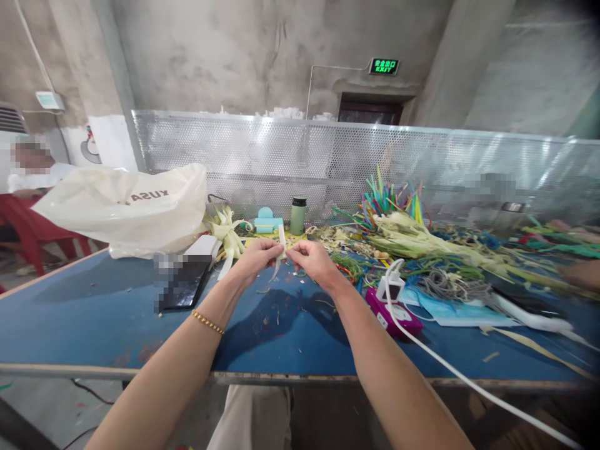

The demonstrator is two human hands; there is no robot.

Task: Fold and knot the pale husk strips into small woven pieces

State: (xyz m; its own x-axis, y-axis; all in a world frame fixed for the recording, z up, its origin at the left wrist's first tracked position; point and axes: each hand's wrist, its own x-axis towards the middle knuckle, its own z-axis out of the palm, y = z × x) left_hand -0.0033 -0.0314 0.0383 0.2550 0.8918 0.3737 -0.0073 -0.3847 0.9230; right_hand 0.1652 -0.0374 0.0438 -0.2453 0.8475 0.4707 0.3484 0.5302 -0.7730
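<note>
Between my two hands is a pale, narrow strip (282, 235) that looks like dried husk, its upper end standing up and a lower end hanging down. My left hand (259, 257) pinches it between thumb and fingers. From the other side my right hand (312, 259) pinches the same strip, its fingertips almost meeting the left ones. Both hands are held above the blue table (272, 337). Behind my left hand lies a bundle of pale husk strips (228, 230). The fine detail at the fingertips is too small to make out.
A white bag (126, 219) and a dark tablet (187, 282) lie left. A green bottle (298, 216) stands behind. Right are husks (417, 236), cords (450, 282), a purple power block (394, 315) with a white cable (450, 362), and another person's hand (581, 273).
</note>
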